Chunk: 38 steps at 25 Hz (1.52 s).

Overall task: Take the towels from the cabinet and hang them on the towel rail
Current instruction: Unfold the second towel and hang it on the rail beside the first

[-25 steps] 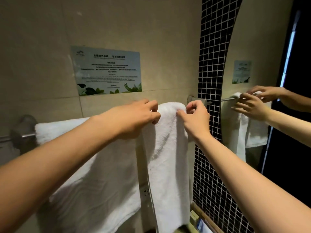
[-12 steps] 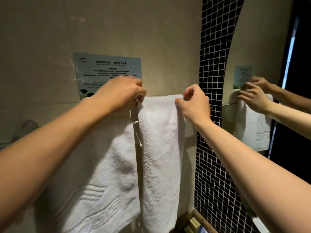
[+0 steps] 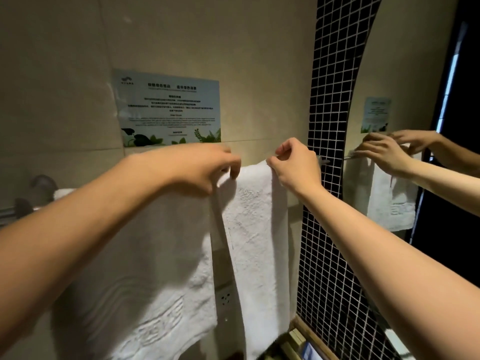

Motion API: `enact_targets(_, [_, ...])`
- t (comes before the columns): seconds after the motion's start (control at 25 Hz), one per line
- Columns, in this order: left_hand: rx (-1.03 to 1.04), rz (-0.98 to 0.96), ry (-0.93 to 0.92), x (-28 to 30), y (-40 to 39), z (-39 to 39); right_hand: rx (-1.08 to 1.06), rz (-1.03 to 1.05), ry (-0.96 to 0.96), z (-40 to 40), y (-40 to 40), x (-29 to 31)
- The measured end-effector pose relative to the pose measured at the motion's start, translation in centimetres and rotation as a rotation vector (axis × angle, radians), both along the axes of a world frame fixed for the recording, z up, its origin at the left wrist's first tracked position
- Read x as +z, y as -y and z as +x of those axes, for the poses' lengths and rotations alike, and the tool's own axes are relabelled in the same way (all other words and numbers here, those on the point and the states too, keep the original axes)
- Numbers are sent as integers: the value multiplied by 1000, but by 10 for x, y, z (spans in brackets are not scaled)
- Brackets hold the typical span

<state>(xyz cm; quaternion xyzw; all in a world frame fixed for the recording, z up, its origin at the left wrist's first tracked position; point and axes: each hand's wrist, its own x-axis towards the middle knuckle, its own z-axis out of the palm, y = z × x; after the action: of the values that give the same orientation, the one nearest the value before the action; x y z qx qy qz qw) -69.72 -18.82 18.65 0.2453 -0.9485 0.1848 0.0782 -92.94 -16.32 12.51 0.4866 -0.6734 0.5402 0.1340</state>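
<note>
Lowered since a moment ago, the narrow towel is hanging on the rail, right of the wide towel. Left hand and right hand are pinching its top corners.

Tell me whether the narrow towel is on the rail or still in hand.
On the rail: the narrow towel drapes from its top fold, both hands pinching its upper corners.

White towels w/ embossed stripe pattern are seen; beige wall behind; black mosaic strip, pale grout, right of towels; pale-blue sign, green leaves, above.
</note>
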Motion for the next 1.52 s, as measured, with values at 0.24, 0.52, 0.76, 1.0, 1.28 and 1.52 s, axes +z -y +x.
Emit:
enact_targets(0.24, [5,-327,-14,-23,-8,-10,-56,-83,4,-7,-23,-16])
enact_targets(0.52, [-16,-364,-18,-24,-5,-11,218,97,501,4,-43,-122])
enact_targets(0.76, [-69,-407,-53,-24,-2,-11,173,39,441,13,-37,-125])
enact_targets(1.0, [-79,-484,-231,12,15,-2,107,-150,368,3,-37,-76])
enact_targets(1.28, [171,-70,2,13,18,-3,118,-243,355,0,-15,-40])
enact_targets(1.52, [-35,-321,90,-30,-10,-3,152,-201,434,1,-12,-57])
